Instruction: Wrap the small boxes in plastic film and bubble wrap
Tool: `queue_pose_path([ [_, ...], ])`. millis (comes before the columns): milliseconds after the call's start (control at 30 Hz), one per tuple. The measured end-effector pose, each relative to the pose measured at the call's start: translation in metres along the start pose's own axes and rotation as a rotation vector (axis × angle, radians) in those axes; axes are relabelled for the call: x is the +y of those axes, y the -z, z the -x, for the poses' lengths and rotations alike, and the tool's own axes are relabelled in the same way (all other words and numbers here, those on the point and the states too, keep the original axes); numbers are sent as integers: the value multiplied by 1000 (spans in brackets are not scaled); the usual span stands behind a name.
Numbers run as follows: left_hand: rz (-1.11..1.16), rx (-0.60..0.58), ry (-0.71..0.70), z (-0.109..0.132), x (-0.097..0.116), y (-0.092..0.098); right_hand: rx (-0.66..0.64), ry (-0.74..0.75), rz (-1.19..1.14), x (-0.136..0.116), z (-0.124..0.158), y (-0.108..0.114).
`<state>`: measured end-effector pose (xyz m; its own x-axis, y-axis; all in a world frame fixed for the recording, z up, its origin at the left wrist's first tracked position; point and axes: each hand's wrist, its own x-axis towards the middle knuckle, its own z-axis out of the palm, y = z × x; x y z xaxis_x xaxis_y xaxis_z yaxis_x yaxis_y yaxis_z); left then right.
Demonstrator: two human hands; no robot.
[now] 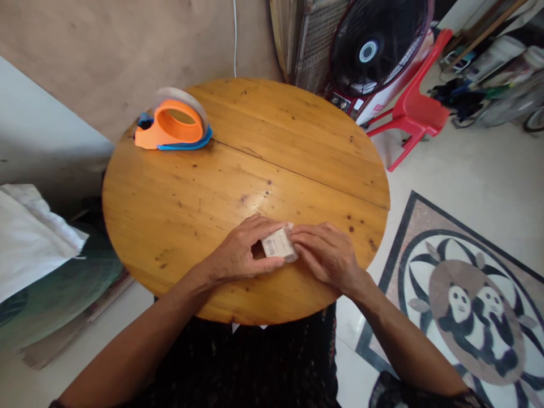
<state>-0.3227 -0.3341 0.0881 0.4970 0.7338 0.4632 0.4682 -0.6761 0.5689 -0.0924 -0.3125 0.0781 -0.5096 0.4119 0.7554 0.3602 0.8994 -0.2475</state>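
A small pale box (277, 245) with a printed, barcode-like label is held just above the near part of the round wooden table (238, 187). My left hand (244, 246) grips it from the left, thumb along the near side and fingers along the far side. At the box's right end something clear and shiny, like plastic wrap, shows. There the fingertips of my right hand (327, 252) are pinched together against that end. Exactly what lies between those fingertips is hidden.
An orange and blue tape dispenser (178, 127) with a roll of tape stands at the table's far left. Beyond the far right edge are a fan (374, 48) and a red plastic chair (419, 107). A white sack (36, 232) lies at the left.
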Motion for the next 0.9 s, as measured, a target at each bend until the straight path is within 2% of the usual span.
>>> queue_pose_path([
  [200, 4, 3, -14, -1, 1, 0, -33, 87, 89, -2, -7, 3],
  [533, 7, 12, -15, 0, -1, -1, 30, -197, -173, -9, -10, -3],
  [700, -8, 10, -7, 0, 1, 0, -23, -217, -240, -8, -8, 7],
  [900, -42, 22, 12, 0, 3, -1, 11, -196, -111, -13, -9, 4],
])
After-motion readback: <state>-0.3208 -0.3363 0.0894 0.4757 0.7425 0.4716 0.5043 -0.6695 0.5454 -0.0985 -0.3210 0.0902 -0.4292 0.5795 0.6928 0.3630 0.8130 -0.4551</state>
